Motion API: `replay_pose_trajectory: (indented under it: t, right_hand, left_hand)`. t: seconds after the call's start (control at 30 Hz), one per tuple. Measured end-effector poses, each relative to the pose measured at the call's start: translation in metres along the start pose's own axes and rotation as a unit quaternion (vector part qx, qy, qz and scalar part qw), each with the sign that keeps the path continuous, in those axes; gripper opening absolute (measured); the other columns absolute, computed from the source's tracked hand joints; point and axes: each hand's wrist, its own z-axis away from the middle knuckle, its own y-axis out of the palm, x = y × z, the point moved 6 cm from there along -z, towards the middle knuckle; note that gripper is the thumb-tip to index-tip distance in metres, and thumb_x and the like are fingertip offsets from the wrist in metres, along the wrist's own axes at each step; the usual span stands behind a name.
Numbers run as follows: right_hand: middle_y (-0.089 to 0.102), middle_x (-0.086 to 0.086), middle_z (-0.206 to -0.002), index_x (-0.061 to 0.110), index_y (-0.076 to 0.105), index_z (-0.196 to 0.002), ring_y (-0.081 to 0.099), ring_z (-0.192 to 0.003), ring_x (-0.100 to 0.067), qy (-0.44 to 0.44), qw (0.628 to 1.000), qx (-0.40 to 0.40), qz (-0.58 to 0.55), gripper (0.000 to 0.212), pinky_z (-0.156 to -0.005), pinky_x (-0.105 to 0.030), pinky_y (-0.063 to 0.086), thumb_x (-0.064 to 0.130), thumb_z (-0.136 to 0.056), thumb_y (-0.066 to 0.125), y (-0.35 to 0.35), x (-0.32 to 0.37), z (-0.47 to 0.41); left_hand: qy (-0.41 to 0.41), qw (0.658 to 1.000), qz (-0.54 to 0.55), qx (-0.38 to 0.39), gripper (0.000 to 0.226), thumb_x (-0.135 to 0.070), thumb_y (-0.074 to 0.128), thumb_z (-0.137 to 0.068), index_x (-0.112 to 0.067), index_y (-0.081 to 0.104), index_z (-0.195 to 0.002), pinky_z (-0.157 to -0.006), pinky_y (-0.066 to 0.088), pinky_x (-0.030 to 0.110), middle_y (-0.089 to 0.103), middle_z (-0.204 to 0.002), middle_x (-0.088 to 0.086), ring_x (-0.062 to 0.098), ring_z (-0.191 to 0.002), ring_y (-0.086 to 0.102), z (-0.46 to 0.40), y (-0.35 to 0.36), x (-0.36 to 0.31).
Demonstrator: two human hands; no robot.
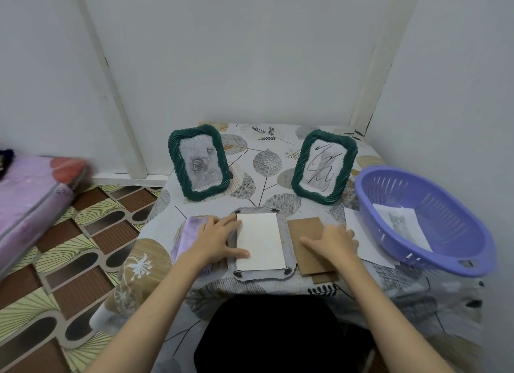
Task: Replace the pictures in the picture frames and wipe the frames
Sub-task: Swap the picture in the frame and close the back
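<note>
A: State the position of the frame being serviced.

B: The grey frame [261,275] lies face down near the front edge of the table [278,150]. A white picture sheet [260,241] sits blank side up inside its back opening, with black clips at the corners.

A: Left hand condition?

B: The left hand [215,240] rests flat, fingers straight and spread. The fingertips and thumb press on the left margin of the sheet and frame. The heel of the hand lies on a lilac cloth [185,239] just beside the frame. It grips nothing.

A: Right hand?

B: The right hand [332,243] lies on the brown backing board [308,247], right of the frame. Whether its fingers curl round the board's edge cannot be told.

A: Other items?

B: Two green frames, left [198,162] and right [324,166], stand upright toward the rear edge. A purple basket [450,261] at the right edge holds a cat picture [402,225].
</note>
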Motion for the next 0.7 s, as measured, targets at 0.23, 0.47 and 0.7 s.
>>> replay_pose_trajectory:
  t: [0.23,0.47,0.7]
  right_hand:
    - [0.067,-0.010,-0.093,0.013,0.061,-0.075,0.060,-0.082,-0.024,0.061,0.954,0.071,-0.286,0.021,-0.071,-0.032,0.050,0.026,-0.071,0.076,-0.004,-0.019,-0.015]
    - [0.065,-0.002,-0.080,0.011,0.066,-0.089,0.057,-0.067,-0.012,-0.063,0.900,-0.006,-0.431,0.013,-0.052,-0.021,0.043,0.010,-0.077,0.072,-0.048,-0.002,0.000]
    - [0.070,-0.001,-0.080,0.015,0.067,-0.101,0.063,-0.075,-0.019,-0.199,0.864,0.020,-0.462,0.018,-0.075,-0.030,0.051,0.014,-0.093,0.051,-0.047,0.033,0.019]
  left_hand:
    - [-0.003,0.999,-0.024,0.022,0.119,-0.086,0.035,-0.038,-0.027,0.034,-0.141,-0.105,0.019,0.039,0.023,-0.153,-0.009,0.024,-0.130,0.022,0.003,0.000,-0.002]
    - [0.020,0.966,0.228,-0.124,0.094,-0.085,0.024,-0.068,-0.023,0.042,-0.136,-0.110,0.027,0.033,0.043,-0.143,0.001,0.021,-0.132,0.039,-0.001,-0.015,-0.034]
    - [-0.048,0.775,0.629,0.030,0.054,-0.061,0.017,-0.091,-0.044,0.019,-0.142,-0.092,0.044,0.042,0.039,-0.143,0.003,0.030,-0.122,0.046,0.004,0.000,-0.105]
